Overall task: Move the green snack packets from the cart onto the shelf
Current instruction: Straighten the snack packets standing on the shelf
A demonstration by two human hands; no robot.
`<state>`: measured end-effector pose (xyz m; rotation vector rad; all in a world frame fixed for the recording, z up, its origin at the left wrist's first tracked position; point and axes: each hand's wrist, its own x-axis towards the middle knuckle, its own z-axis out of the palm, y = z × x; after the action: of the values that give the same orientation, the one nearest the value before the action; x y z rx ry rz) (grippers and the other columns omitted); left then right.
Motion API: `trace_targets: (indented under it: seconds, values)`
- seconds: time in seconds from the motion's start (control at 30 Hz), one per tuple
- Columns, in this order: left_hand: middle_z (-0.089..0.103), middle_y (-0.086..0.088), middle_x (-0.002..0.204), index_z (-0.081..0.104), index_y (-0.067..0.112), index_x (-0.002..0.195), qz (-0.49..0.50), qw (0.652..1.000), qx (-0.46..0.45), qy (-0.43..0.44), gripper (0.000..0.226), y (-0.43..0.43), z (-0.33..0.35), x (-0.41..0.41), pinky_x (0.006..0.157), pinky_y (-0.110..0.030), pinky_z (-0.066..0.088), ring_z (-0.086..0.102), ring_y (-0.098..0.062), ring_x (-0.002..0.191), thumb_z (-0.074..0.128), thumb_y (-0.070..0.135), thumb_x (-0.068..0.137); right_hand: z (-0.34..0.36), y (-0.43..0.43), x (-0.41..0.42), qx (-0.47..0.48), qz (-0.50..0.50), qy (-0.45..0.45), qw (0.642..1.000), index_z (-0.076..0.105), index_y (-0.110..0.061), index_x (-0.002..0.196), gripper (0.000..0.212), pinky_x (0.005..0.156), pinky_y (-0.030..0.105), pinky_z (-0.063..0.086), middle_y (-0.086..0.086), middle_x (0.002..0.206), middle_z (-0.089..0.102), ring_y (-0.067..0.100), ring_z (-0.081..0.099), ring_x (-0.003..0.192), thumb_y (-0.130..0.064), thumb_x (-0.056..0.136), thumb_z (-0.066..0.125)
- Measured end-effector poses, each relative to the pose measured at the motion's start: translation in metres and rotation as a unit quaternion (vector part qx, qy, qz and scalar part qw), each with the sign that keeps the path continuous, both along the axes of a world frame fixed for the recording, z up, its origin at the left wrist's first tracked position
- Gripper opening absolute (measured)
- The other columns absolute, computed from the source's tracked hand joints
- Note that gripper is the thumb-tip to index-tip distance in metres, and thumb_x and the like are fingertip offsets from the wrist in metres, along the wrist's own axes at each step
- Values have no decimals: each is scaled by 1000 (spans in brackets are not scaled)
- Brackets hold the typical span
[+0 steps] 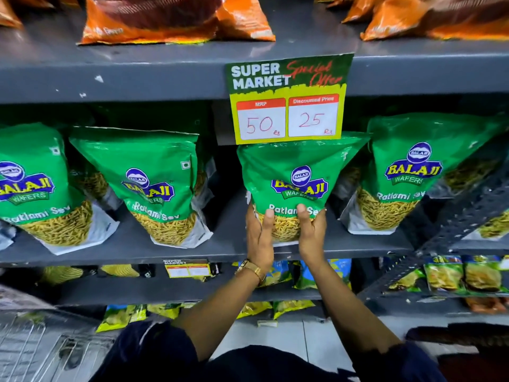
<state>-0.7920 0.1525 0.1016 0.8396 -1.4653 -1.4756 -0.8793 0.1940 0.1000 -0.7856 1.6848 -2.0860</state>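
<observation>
Green is the packet (298, 183) that both hands hold at its lower part, where the yellow sev shows through a clear window. The left hand (259, 234) grips the lower left edge and the right hand (311, 230) grips the lower right edge; the fingers (268, 216) of both hands are closed around the packet, thumbs pressed on its front face. The packet stands upright over the front part of the grey shelf (192, 252), its bottom hidden behind the hands, so I cannot tell if it already rests on the shelf board. A gold watch (250, 270) sits on the left wrist, just below the fingers.

Directly above the fingers, touching the top of the held packet, hangs a yellow and green price card (287, 100) with "50" and "25" written on it. To the left of the fingers two more green packets (150, 186) lean on the same shelf, and to the right of the fingers stands another one (405, 175). Higher, well above the fingers, orange bags (176, 20) lie on the upper shelf. Below and to the left of the fingers, a wire cart (33, 351) is visible, blurred.
</observation>
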Motion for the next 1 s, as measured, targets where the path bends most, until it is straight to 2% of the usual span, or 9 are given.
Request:
trace_targets:
  seconds: [0.17, 0.33, 0.43, 0.53, 0.6, 0.7, 0.8, 0.9, 1.0]
  values:
    - [37, 3, 153, 28, 24, 147, 7, 999, -30, -7, 95, -2, 5, 15, 118, -47, 32, 38, -14, 142, 39, 84, 75, 0, 12, 15, 2, -71, 38, 997, 13, -11, 153, 111, 121, 42, 25, 6, 161, 22, 18, 25, 149, -81, 75, 48]
    - [17, 3, 163, 16, 17, 153, -10, 986, -163, -29, 85, -6, 12, 63, 122, -50, 19, 16, -12, 151, 30, 72, 89, 13, 27, 71, -8, -152, 176, 973, 14, 2, 149, 113, 124, 39, 10, 21, 159, 12, 37, 8, 151, -84, 79, 29]
    - [17, -4, 162, 15, 17, 152, -24, 947, -315, -60, 76, -16, 22, 103, 123, -44, 17, 15, -20, 151, 33, 63, 94, 19, 18, 110, -8, -112, 261, 959, 15, -8, 151, 104, 124, 42, 11, 27, 154, 16, 50, 11, 145, -83, 80, 26]
    - [13, 5, 160, 11, 25, 153, 22, 899, -431, -71, 74, -42, 29, 151, 121, -50, 16, 13, -24, 151, 37, 61, 94, 19, -9, 156, 4, -34, 282, 959, 15, -28, 152, 88, 123, 33, 9, 16, 157, 17, 37, 13, 149, -81, 82, 27]
    - [12, -1, 159, 11, 22, 153, 72, 893, -440, -61, 74, -60, 29, 175, 121, -53, 16, 12, -27, 150, 38, 58, 94, 19, -30, 182, 0, 5, 235, 972, 18, -19, 151, 88, 121, 21, 10, 14, 158, 15, 15, 12, 151, -77, 85, 29]
    - [11, -11, 157, 13, 9, 150, 120, 938, -324, -39, 81, -93, 26, 200, 122, -31, 12, 11, -11, 149, 41, 59, 92, 22, -68, 211, 6, 7, 138, 990, 14, -13, 150, 98, 116, 8, 10, 11, 161, 11, 1, 12, 148, -82, 81, 27]
    - [18, 4, 153, 12, 11, 151, 96, 991, -75, 54, 86, -121, 31, 203, 114, -11, 23, 27, 26, 128, 46, 58, 87, 22, -101, 220, 20, -20, 42, 999, 12, -17, 153, 114, 120, 20, 15, -7, 159, 15, 4, 18, 148, -92, 69, 29]
    - [39, -2, 151, 36, 16, 144, 51, 991, 69, 106, 84, -141, 22, 196, 121, -45, 26, 40, -10, 139, 50, 70, 82, 20, -119, 214, 6, -20, 7, 1000, 26, -30, 145, 97, 112, 19, 34, -19, 145, 38, -14, 39, 131, -89, 69, 40]
    - [54, -9, 141, 52, 20, 131, 12, 989, 101, 109, 91, -135, 14, 189, 116, -56, 31, 48, -27, 133, 57, 83, 65, 24, -123, 204, -2, -22, -12, 1000, 35, -37, 132, 90, 107, 20, 40, -26, 132, 45, -23, 49, 114, -92, 61, 45]
